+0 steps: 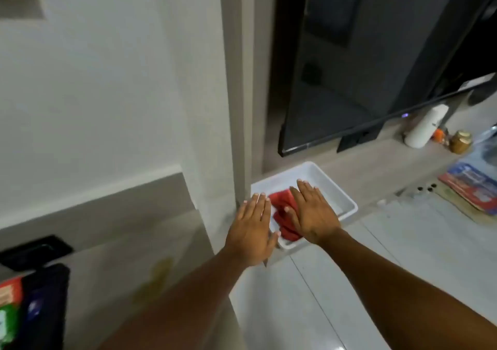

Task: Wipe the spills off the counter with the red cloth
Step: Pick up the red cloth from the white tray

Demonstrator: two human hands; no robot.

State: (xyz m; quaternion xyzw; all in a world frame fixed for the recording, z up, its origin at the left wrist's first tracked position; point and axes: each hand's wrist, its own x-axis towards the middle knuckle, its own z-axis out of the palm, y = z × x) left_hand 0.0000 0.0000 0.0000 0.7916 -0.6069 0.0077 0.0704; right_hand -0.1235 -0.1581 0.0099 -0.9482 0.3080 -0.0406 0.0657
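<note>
The scene is lit evenly and fairly softly, bright enough to read colours. The white wall (94,94) takes most of the light and shows only a mild falloff toward its lower edge. The glossy floor tiles (309,309) carry a pale sheen, with a small glare patch at the bottom edge. The dark television screen (363,67), right of the wall, reflects dim shapes and has one tiny bluish light at its lower edge. Everything looks slightly soft and smeared. Straight lines lean and bow toward the edges from the wide lens.
</note>
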